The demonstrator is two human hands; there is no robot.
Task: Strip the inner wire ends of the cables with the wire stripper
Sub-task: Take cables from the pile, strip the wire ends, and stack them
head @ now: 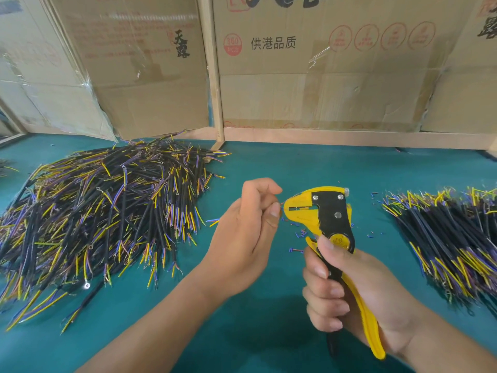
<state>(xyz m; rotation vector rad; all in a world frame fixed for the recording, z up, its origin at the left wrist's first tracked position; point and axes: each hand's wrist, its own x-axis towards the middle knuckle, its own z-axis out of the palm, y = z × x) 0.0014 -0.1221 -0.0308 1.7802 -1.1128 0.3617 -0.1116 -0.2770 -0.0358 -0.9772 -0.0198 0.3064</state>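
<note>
So my right hand (349, 289) was wrapped around both handles of the yellow-and-black wire stripper (326, 219), thumb up near the round yellow dial, the head pointing left and held just above the green bench (255, 319). My left hand (247, 232) had its fingers curled in, pinching a cable (213, 221) right at the stripper's nose. Most of that cable was hidden behind the hand; only some blue and yellow wire tips stuck out on the far left side of it, and a thin end reached toward the tool's mouth. Couldn't tell if the wire was actually seated in there.

Big messy pile of cables (107, 211) sat on the bench to the left: black jackets with yellow, blue and brownish inner wires, a few with ring terminals. A tidier pile (451, 238) lay off to the right, well apart from the first. Little snipped bits of insulation (298, 234) were scattered under and around the tool head.

Behind everything stood cardboard boxes (309, 76) against a wooden frame (215, 76). One read "供港品质" next to a red circle with "360 PCS", plus a row of red round symbols too faint to make out. The box on the left had "天露" in black brush lettering.
</note>
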